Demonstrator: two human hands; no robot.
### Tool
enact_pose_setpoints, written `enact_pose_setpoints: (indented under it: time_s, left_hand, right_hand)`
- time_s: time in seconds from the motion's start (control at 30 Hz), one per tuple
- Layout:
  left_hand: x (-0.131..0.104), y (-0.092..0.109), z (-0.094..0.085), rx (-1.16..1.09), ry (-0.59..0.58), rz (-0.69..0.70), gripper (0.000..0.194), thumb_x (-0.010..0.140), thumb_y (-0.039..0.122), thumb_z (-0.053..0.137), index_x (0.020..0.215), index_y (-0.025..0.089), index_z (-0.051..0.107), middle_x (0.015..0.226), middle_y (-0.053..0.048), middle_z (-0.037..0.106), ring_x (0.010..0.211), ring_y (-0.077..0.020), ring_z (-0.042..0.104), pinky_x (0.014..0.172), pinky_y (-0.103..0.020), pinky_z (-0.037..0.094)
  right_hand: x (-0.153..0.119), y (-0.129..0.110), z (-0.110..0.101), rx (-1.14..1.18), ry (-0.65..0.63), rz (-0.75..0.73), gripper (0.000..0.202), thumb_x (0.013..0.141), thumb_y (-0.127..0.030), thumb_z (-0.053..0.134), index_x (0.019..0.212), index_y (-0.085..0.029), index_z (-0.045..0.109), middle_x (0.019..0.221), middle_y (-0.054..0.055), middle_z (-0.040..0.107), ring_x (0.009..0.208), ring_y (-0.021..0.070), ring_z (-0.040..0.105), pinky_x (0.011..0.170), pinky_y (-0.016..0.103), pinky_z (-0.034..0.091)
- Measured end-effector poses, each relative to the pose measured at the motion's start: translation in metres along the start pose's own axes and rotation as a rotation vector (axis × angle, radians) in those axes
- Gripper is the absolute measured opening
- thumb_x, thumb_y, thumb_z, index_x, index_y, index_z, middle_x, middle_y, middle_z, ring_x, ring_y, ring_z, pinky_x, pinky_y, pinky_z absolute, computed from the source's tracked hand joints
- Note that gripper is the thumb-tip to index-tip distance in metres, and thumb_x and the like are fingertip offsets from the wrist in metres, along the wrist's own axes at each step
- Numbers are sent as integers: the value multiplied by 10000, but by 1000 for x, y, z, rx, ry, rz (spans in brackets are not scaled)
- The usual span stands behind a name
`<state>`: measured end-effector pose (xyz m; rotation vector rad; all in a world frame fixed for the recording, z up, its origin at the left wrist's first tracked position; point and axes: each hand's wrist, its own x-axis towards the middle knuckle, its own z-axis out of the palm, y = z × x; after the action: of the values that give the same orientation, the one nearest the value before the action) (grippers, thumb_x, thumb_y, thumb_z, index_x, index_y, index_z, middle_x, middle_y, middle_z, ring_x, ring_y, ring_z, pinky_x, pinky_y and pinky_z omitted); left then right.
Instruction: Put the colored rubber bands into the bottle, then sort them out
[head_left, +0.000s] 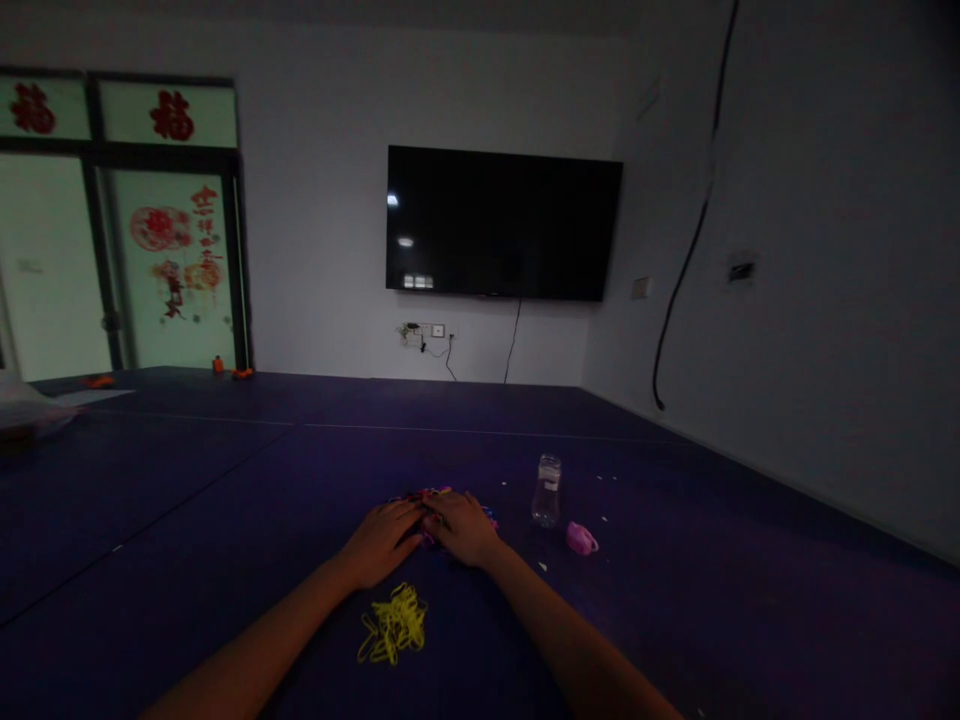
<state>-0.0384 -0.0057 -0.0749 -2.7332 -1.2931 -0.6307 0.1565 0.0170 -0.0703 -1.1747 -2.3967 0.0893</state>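
Observation:
My left hand (385, 543) and my right hand (463, 527) lie side by side over a heap of multicoloured elastic bands (428, 537) on the purple table. The fingers of both hands are stretched out and rest on the heap, hiding most of it. Pink, red and blue bands show around the fingertips. Closer to me, between my forearms, is a loose pile of yellow elastic bands (395, 624), touched by neither hand. To the right of my right hand stands a clear bottle (547, 495) without a lid. Beside it is a pink cap with a loop (580, 538).
Small white scraps (543, 567) are scattered on the purple table (712, 600) at the right. A blurred clear plastic bag (34, 408) lies at the left edge. Small orange items (218, 365) stand at the far edge. A television (502, 225) hangs on the wall behind.

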Motion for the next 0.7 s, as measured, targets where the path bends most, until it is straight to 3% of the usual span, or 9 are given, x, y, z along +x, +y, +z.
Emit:
enact_pose_setpoints:
  time_s: [0.13, 0.2, 0.33, 0.47, 0.6, 0.7]
  left_hand:
    - [0, 4, -4, 11, 28, -24, 368, 890, 317, 422, 1243, 228, 472, 1288, -67, 544, 1211, -226, 461, 1028, -428, 344]
    - [1, 6, -6, 21, 35, -43, 329, 888, 308, 422, 1192, 218, 509, 1236, -71, 578, 1172, -229, 492, 1005, -421, 367]
    - [2, 6, -6, 21, 55, -67, 305, 898, 353, 393, 1105, 203, 560, 1182, -81, 604, 1127, -225, 520, 976, -394, 391]
    - [1, 4, -4, 25, 34, -80, 411, 900, 420, 376, 1225, 201, 501, 1297, -95, 532, 1224, -250, 441, 1010, -436, 349]
    - [1, 5, -6, 8, -4, -31, 405, 908, 417, 364, 1261, 250, 471, 1353, -57, 487, 1269, -245, 392, 1024, -452, 328]
    - [1, 6, -7, 14, 30, -36, 357, 905, 391, 381, 1195, 236, 518, 1276, -63, 553, 1230, -235, 436, 1018, -437, 336]
  right_hand:
    - [0, -3, -6, 85, 32, -142, 329, 915, -321, 374, 1103, -212, 622, 1048, 63, 668, 982, 186, 592, 868, 306, 405]
    - [0, -4, -8, 89, 77, -143, 322, 915, -295, 371, 1083, -201, 629, 1003, 63, 675, 941, 178, 602, 835, 284, 414]
    - [-1, -3, -7, 42, 144, -59, 337, 904, -300, 392, 1161, -203, 586, 1090, 82, 640, 1016, 195, 571, 878, 308, 395]
    - [0, 1, -3, 5, 83, -54, 373, 898, -320, 412, 1245, -228, 515, 1217, 77, 582, 1132, 208, 504, 936, 346, 351]
    - [1, 1, -4, -14, 33, -88, 284, 920, -310, 376, 995, -219, 634, 994, 50, 670, 975, 191, 580, 871, 328, 368]
    - [0, -2, -7, -45, 68, -63, 379, 939, -310, 321, 815, -177, 654, 807, 66, 670, 826, 179, 604, 797, 300, 390]
